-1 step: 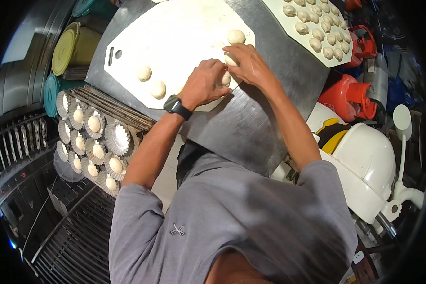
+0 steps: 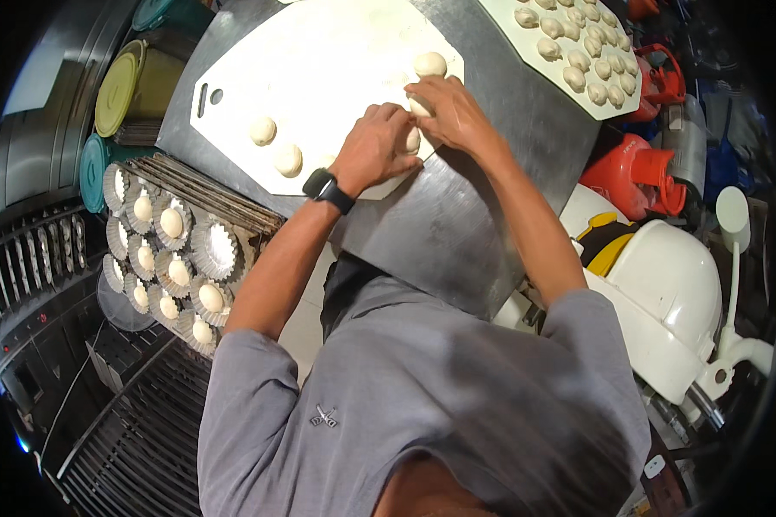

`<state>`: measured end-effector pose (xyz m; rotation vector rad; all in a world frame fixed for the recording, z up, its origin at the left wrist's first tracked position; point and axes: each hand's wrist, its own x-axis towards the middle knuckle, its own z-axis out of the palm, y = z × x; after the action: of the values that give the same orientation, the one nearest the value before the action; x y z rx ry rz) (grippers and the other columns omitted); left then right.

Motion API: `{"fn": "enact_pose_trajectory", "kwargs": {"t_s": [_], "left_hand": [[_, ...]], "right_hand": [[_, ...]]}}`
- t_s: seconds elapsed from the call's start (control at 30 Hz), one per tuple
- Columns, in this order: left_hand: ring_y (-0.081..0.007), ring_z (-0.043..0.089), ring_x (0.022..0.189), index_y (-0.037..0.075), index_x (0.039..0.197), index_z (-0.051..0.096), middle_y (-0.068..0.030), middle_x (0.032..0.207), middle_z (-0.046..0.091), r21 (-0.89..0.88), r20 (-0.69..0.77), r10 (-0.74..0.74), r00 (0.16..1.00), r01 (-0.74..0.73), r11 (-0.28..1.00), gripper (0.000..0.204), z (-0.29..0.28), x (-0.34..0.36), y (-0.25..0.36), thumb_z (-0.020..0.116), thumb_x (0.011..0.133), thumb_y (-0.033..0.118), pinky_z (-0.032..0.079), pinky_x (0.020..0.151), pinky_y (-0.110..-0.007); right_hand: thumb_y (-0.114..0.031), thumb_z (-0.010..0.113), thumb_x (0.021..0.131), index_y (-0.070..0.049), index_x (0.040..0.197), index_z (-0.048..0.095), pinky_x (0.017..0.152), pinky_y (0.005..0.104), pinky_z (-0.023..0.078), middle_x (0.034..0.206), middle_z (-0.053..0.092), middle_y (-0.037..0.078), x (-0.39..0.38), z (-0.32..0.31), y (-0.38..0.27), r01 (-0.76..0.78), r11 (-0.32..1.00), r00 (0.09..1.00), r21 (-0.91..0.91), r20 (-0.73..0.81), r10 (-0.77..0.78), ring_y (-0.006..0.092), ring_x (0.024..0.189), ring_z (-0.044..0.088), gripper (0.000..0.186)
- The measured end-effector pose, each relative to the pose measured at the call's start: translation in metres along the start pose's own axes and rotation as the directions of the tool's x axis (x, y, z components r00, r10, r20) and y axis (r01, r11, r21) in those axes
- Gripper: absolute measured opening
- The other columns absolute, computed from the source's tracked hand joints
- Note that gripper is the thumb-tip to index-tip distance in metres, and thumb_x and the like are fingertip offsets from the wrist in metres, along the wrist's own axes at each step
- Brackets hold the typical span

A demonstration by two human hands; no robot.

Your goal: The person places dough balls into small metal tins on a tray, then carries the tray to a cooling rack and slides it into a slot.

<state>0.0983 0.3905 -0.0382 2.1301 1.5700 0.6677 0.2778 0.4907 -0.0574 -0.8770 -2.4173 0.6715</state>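
Note:
Both hands meet at the near right corner of a white cutting board (image 2: 319,60). My left hand (image 2: 372,148), with a black watch on the wrist, is curled over a piece of pale dough (image 2: 413,140). My right hand (image 2: 450,112) pinches the same dough from the right. A dough ball (image 2: 430,63) lies just beyond my right fingers. Two more dough balls (image 2: 263,131) (image 2: 289,160) sit on the board's left part.
The board rests on a steel table (image 2: 457,233). A tray of fluted tart moulds (image 2: 172,258), several holding dough, stands at the left. A second white board (image 2: 578,52) with several dough pieces lies top right. Lidded buckets (image 2: 116,95), a red gas cylinder (image 2: 629,172) and a white mixer (image 2: 664,293) surround the table.

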Motion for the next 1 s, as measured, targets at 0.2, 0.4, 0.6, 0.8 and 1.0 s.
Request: {"fn": "enact_pose_trajectory", "kwargs": {"t_s": [0.2, 0.4, 0.6, 0.8, 1.0], "left_hand": [[-0.0376, 0.059, 0.094, 0.006, 0.109, 0.065, -0.0183, 0.098, 0.057, -0.129, 0.040, -0.085, 0.996, 0.090, 0.988, 0.037, -0.003, -0.024, 0.022, 0.075, 0.075, 0.016, 0.051, 0.084, -0.044], [-0.0346, 0.055, 0.093, 0.003, 0.101, 0.060, -0.0159, 0.100, 0.053, -0.214, 0.050, -0.054, 0.997, 0.064, 0.975, 0.035, 0.028, -0.132, 0.073, 0.076, 0.078, 0.023, 0.048, 0.083, -0.043], [-0.0318, 0.052, 0.096, 0.008, 0.100, 0.059, -0.0119, 0.099, 0.055, 0.047, 0.075, 0.300, 0.951, -0.304, 0.952, 0.022, 0.053, -0.126, 0.084, 0.072, 0.084, 0.018, 0.043, 0.085, -0.043], [-0.0336, 0.051, 0.094, 0.007, 0.100, 0.058, -0.0131, 0.097, 0.054, -0.025, 0.044, 0.270, 0.962, -0.269, 0.963, 0.020, 0.061, -0.195, 0.062, 0.068, 0.083, 0.012, 0.043, 0.084, -0.044], [-0.0325, 0.053, 0.096, 0.007, 0.102, 0.057, -0.0123, 0.098, 0.056, 0.034, 0.036, 0.301, 0.953, -0.302, 0.953, 0.025, 0.055, -0.136, 0.067, 0.069, 0.079, 0.012, 0.043, 0.087, -0.042]], "right_hand": [[-0.016, 0.073, 0.080, -0.002, 0.116, 0.065, 0.092, 0.0434, 0.050, 0.110, 0.064, 0.019, -0.057, -0.030, -0.038, -0.295, 0.953, 0.948, 0.064, -0.102, 0.301, 0.0381, 0.103, 0.062, 0.039], [-0.017, 0.069, 0.081, -0.003, 0.114, 0.061, 0.090, 0.0486, 0.047, 0.107, 0.061, 0.019, -0.243, -0.017, -0.110, -0.499, 0.862, 0.848, -0.087, -0.254, 0.465, 0.0377, 0.101, 0.059, 0.037], [-0.017, 0.065, 0.082, -0.007, 0.096, 0.061, 0.086, 0.0446, 0.042, 0.094, 0.057, 0.015, -0.217, 0.030, -0.108, -0.501, 0.829, 0.827, -0.247, -0.420, 0.374, 0.0351, 0.095, 0.053, 0.017], [-0.014, 0.061, 0.084, -0.008, 0.092, 0.058, 0.085, 0.0463, 0.042, 0.095, 0.055, 0.013, -0.300, 0.045, -0.150, -0.355, 0.914, 0.906, -0.197, -0.315, 0.284, 0.0351, 0.092, 0.052, 0.011], [-0.015, 0.060, 0.086, -0.007, 0.090, 0.058, 0.084, 0.0489, 0.042, 0.096, 0.056, 0.015, -0.239, 0.025, -0.108, -0.470, 0.833, 0.852, -0.293, -0.396, 0.342, 0.0355, 0.093, 0.053, 0.009]]}}
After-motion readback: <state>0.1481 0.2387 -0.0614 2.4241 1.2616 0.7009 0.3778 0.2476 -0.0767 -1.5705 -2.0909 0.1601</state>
